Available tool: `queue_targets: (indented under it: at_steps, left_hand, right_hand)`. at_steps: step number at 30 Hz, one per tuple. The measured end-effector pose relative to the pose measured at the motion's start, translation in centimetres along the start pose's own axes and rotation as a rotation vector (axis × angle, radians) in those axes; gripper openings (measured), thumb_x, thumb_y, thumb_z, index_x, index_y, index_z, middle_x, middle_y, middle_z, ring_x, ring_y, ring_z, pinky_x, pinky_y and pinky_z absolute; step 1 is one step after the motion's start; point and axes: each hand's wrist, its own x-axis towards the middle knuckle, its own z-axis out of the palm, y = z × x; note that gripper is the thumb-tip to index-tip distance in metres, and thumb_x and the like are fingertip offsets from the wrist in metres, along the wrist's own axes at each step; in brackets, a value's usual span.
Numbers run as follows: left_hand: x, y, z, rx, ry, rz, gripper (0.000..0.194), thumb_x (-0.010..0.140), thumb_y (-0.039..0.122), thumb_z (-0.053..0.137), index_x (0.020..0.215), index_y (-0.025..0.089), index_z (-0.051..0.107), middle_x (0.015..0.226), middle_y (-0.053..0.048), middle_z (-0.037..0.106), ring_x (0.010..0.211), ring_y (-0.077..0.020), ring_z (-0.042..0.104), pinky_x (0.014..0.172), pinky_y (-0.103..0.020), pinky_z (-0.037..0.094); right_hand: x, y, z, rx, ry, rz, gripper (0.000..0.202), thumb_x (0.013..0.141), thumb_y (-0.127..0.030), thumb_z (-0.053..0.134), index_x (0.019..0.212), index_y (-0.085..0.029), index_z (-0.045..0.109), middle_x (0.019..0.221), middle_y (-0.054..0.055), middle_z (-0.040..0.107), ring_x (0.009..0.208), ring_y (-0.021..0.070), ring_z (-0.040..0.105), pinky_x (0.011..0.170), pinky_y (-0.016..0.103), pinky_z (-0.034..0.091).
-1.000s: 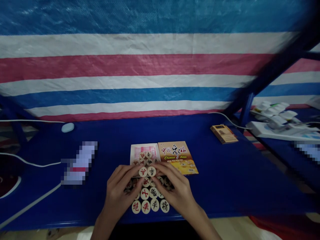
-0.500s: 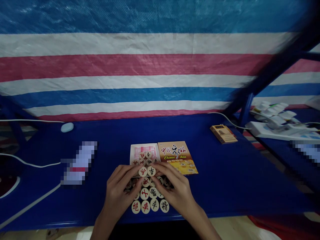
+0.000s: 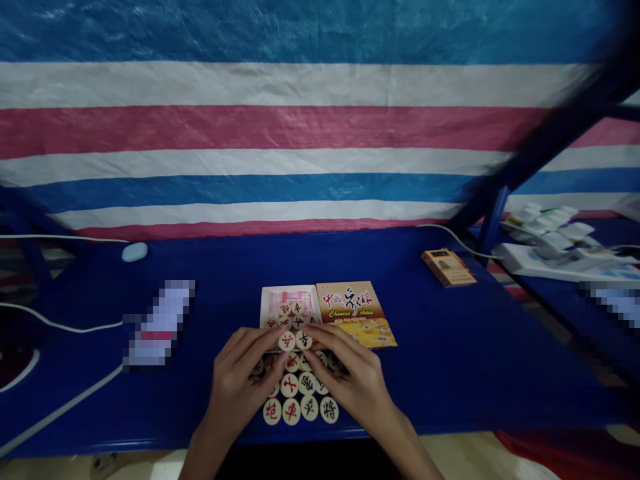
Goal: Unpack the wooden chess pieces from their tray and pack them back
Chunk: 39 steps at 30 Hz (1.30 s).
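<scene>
Both hands cup a cluster of round chess pieces [image 3: 299, 383] just in front of the open box tray [image 3: 290, 298]: left hand [image 3: 240, 387] and right hand [image 3: 353, 380] spread, fingertips pressing its sides, neither clenched

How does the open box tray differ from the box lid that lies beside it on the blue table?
The open box tray is white with a pink pattern inside, while the box lid is orange and yellow with printed "Chinese chess" lettering. The tray holds several round chess pieces; the lid carries none. The tray lies on the left, the lid on the right. Both are flat, rectangular and side by side, just beyond the left hand and right hand.
</scene>
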Motion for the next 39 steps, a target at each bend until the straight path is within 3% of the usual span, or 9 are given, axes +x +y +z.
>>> queue_targets:
  at_steps: [7,19,26,32,39]
  left_hand:
    - [0.0,-0.1,0.1,-0.003,-0.006,-0.003,0.042,0.089,0.011,0.069,0.128,0.026,0.066,0.11,-0.004,0.074,0.096,-0.0185,0.068,0.081,-0.036,0.059]
    - [0.0,-0.1,0.0,0.019,-0.002,-0.027,0.036,0.088,0.014,0.071,0.122,0.027,0.068,0.111,-0.002,0.074,0.1,-0.0196,0.065,0.085,-0.038,0.057]
    - [0.4,-1.3,-0.4,0.224,0.074,-0.131,0.029,0.092,0.024,0.068,0.12,0.027,0.069,0.122,-0.006,0.068,0.114,-0.0263,0.06,0.094,-0.046,0.053]
    - [2.4,-3.2,-0.2,0.4,-0.061,-0.143,0.024,0.095,0.031,0.065,0.117,0.025,0.067,0.133,-0.008,0.061,0.128,-0.0312,0.052,0.101,-0.052,0.052]
    - [2.8,-3.4,0.6,0.397,-0.122,-0.148,0.023,0.097,0.03,0.06,0.119,0.026,0.066,0.138,-0.009,0.058,0.135,-0.0331,0.048,0.101,-0.057,0.053]
  right_hand:
    - [-0.2,0.0,0.1,0.037,0.003,0.037,0.042,0.095,-0.015,0.061,0.134,-0.03,0.059,0.122,0.005,0.07,0.103,0.0185,0.071,0.091,0.037,0.063]
    - [-0.2,0.0,0.3,0.085,-0.001,0.02,0.027,0.094,-0.014,0.062,0.119,-0.026,0.062,0.118,0.005,0.07,0.11,0.0186,0.068,0.09,0.035,0.061]
    - [1.7,1.0,-0.9,-0.174,0.058,0.042,0.023,0.094,-0.018,0.064,0.116,-0.025,0.063,0.109,0.005,0.07,0.112,0.0228,0.063,0.095,0.043,0.055]
    - [4.4,2.1,-1.5,-0.369,-0.06,0.01,0.013,0.096,-0.016,0.058,0.107,-0.021,0.064,0.104,0.005,0.07,0.117,0.0249,0.059,0.099,0.044,0.051]
    - [4.4,2.4,-0.8,-0.49,-0.11,0.004,0.014,0.097,-0.015,0.055,0.106,-0.019,0.064,0.107,0.007,0.071,0.123,0.0287,0.056,0.101,0.05,0.05]
